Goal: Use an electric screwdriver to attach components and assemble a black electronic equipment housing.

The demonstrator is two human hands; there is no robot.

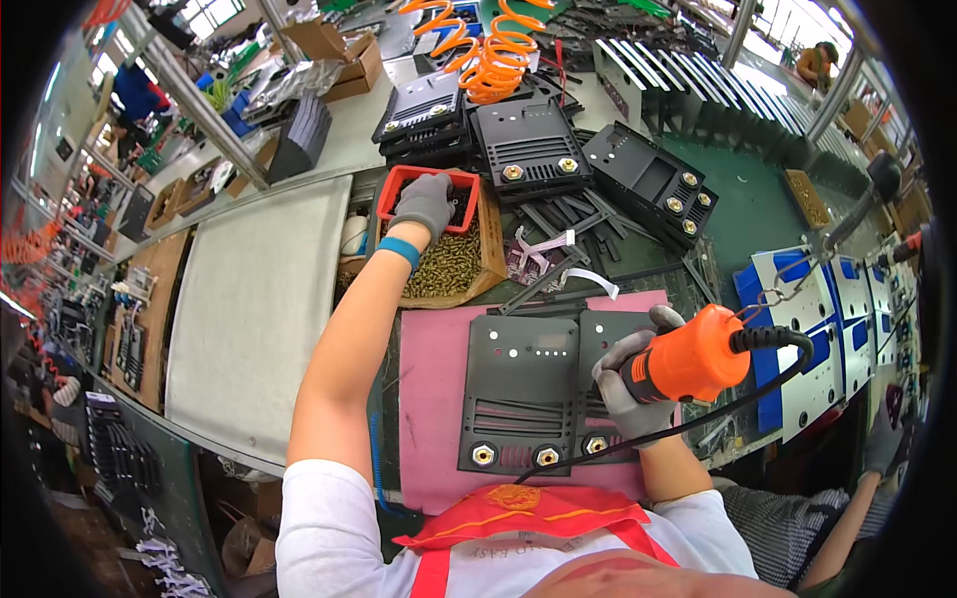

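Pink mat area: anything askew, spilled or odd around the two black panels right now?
Nothing spilled. The two black panels lie flat, side by side on the pink mat. Behind them, black strips lie in a loose criss-cross heap, untidy but not damaged.

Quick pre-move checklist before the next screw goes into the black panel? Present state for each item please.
1. Left hand at fastener supply: ok, gloved, reaching into the red bin above the tray of brass-coloured screws.
2. Screw actually picked: cannot tell, the fingers are hidden inside the bin.
3. Right hand on the orange electric screwdriver: ok, gripped, held over the work.
4. Driver bit tip on a hole: cannot tell, the tip is hidden behind the hand.
5. Black front panel seated flat on the pink mat: ok, brass terminals along its near edge.
6. Driver cord free of the panel: not ok, it trails across the lower right corner.
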